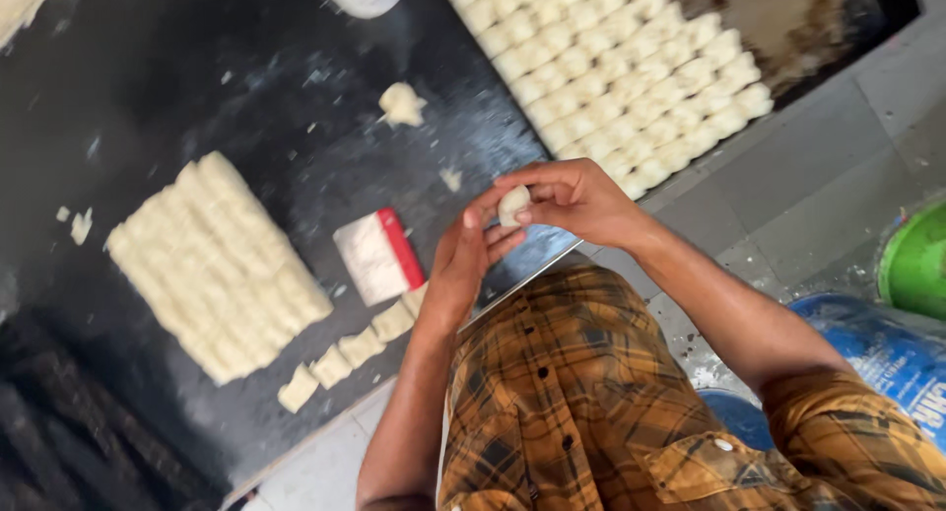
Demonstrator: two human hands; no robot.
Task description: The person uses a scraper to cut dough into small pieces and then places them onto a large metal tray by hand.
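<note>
On the dark floured worktop (177,87), cut dough strips (217,265) and a red-edged scraper (379,257) are laid. A small dough piece (512,204) is pinched between the left hand (463,265) and right hand (572,201), above the counter edge. Rows of shaped dough balls (616,68) are ranged beyond; grey floor tiles (788,176) and a blue bag (887,353) are seen rightward.

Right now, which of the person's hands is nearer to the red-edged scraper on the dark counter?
Left. The left hand hangs just right of the scraper, close to its red edge. The right hand is farther off to the right and higher in view, pinching a dough piece with the left.
</note>
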